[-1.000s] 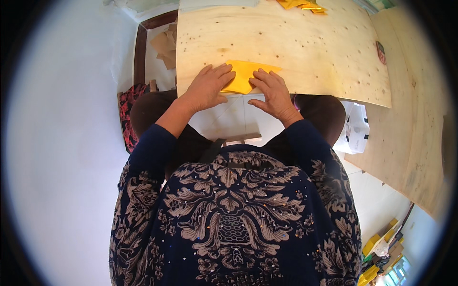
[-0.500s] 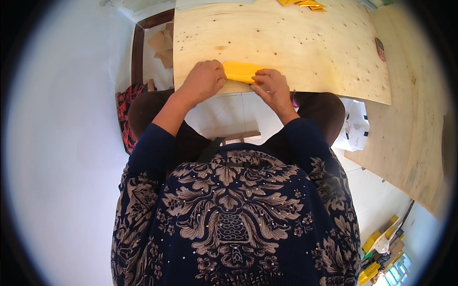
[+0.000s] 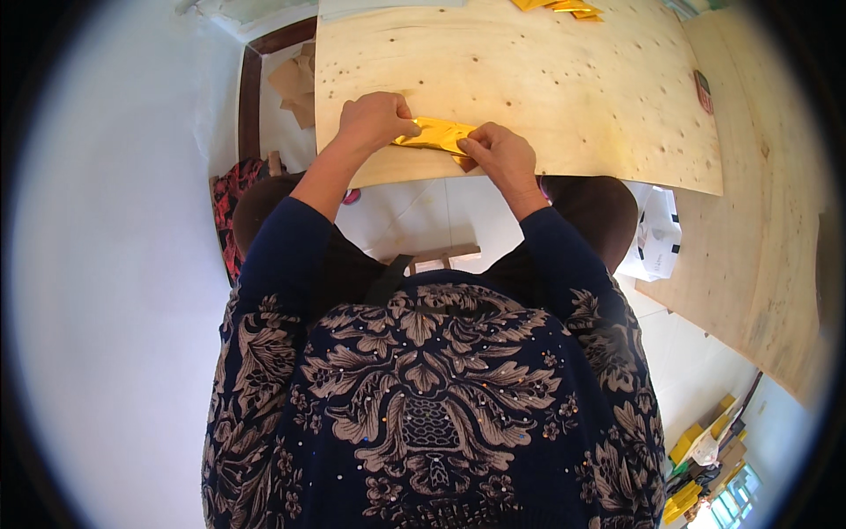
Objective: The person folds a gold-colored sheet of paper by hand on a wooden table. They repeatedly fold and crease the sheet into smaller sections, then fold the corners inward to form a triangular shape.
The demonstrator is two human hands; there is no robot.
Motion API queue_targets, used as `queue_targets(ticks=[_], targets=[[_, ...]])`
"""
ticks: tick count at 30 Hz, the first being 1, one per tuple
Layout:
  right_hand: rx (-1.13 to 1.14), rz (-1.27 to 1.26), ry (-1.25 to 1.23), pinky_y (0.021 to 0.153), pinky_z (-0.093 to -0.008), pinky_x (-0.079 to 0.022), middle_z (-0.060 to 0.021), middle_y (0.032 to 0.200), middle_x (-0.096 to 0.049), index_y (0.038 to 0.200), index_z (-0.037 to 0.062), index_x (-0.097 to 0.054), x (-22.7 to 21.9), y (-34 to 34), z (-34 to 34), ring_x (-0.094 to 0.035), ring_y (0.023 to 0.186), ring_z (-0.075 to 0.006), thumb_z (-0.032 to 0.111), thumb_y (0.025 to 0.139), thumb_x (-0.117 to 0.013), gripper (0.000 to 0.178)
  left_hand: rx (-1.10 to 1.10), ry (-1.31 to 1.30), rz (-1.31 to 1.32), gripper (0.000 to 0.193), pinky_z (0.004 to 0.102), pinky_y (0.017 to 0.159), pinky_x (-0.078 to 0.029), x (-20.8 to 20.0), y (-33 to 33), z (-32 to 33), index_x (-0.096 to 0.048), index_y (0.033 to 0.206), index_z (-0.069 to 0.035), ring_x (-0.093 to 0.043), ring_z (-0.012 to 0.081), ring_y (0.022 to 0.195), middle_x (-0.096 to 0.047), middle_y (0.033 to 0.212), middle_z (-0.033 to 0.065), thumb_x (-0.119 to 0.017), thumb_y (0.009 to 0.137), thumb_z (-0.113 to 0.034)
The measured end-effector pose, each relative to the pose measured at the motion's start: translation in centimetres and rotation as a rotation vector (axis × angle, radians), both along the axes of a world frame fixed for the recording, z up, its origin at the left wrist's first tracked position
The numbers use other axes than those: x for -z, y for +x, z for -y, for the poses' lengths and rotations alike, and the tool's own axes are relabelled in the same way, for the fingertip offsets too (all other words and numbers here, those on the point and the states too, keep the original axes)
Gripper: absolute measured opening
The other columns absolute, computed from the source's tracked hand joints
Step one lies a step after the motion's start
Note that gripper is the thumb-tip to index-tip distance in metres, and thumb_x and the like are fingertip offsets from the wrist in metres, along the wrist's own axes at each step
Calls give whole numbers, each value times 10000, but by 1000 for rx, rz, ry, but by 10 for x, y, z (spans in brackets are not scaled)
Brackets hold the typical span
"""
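A shiny gold paper sheet (image 3: 438,134), narrow and creased, lies near the front edge of the wooden tabletop (image 3: 529,70). My left hand (image 3: 374,121) pinches its left end between thumb and fingers. At the other end, my right hand (image 3: 502,159) is closed on the paper, thumb and forefinger pressed together. A small darker corner of the paper hangs below its right end, beside my right fingers. Both of my hands rest just over the board, with the paper stretched between them.
Several gold folded pieces (image 3: 573,11) lie at the far edge of the board. A small dark red device (image 3: 703,92) sits at the right. Brown paper (image 3: 293,85) is beyond the board's left side. A white bag (image 3: 656,234) stands below its right corner.
My left hand has moved slightly up and away from me. The paper's surface has gone from smooth yellow to shiny, creased gold, and a corner now shows below its right end.
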State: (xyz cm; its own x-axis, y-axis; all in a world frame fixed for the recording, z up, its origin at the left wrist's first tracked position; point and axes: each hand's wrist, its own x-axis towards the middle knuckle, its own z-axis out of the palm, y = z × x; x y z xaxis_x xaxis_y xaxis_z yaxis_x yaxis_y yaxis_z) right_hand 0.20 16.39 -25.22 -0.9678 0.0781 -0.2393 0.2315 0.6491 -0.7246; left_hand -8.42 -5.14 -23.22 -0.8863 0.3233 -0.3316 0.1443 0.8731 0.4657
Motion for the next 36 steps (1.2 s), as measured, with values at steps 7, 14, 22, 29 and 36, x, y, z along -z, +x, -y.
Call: queue_targets(ticks=[7,14,22,29,36], targets=[[-10,-41,186,568,-264,-476,19,705,-716,882,99,-656,7,-5,0,-676,633,-110,338,826,-729,255,-30,-21,2,263,299,637,-507,5,-5,-5,-716,778,-127,-653,166,673,-705,740,23,-781,652,-349],[11,-43,250,563,-278,-470,30,695,-706,866,124,-656,5,-6,2,-666,614,-124,335,807,-742,235,-69,-15,163,241,346,764,-469,4,-13,-5,-716,783,-170,-671,191,793,-713,790,11,-765,641,-359],[41,-66,210,551,-288,-464,24,690,-703,853,120,-653,6,-3,4,-663,608,-129,336,809,-743,238,-91,-48,127,167,356,741,-433,5,-12,-10,-691,688,-178,-657,182,721,-692,704,-5,-758,611,-310],[43,-73,249,554,-294,-469,13,684,-696,851,107,-654,5,-4,4,-666,619,-151,330,809,-741,244,-122,-28,148,137,367,735,-408,6,-13,-12,-669,624,-177,-645,182,692,-673,652,-14,-745,573,-279],[66,-261,209,564,-334,-481,-35,717,-689,837,87,-645,12,7,7,-655,626,-188,279,793,-757,227,-70,-125,143,150,383,730,-400,6,-16,-16,-673,633,-165,-647,207,701,-668,662,-5,-738,545,-267]])
